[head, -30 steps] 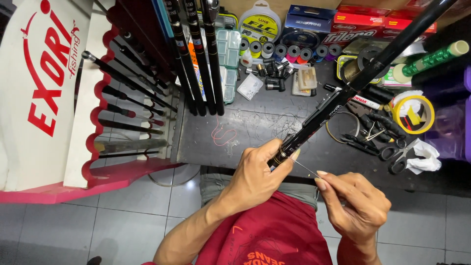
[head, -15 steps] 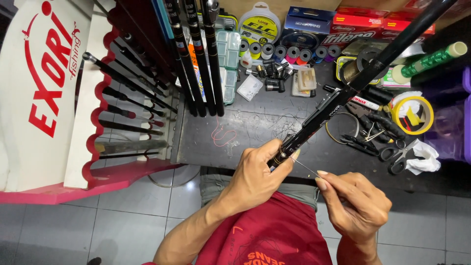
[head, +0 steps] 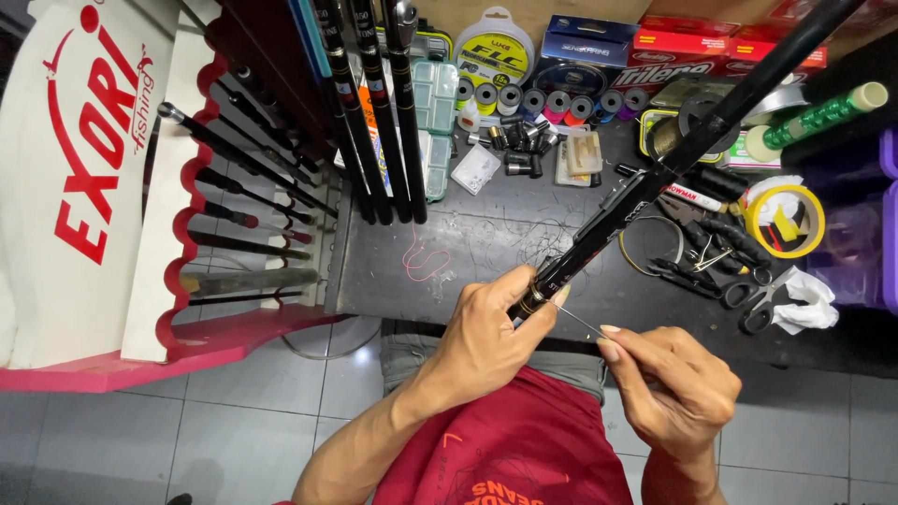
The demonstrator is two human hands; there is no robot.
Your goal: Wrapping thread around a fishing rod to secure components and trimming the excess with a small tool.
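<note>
A long black fishing rod [head: 673, 159] runs diagonally from the upper right down to my left hand [head: 491, 327], which grips its lower end. A thin thread [head: 580, 323] stretches from the rod's end to my right hand [head: 669, 383], whose thumb and forefinger pinch it just right of the rod. Both hands hover over the front edge of a dark worktable [head: 486, 243], above my red shirt.
A red and white rack [head: 234, 215] of rods stands at left, with several upright black rods [head: 374, 112] beside it. Line spools [head: 543, 98], small tackle boxes [head: 435, 122], boxed goods, yellow tape [head: 784, 220], scissors [head: 758, 299] and crumpled tissue [head: 804, 299] crowd the table. Grey tile floor below.
</note>
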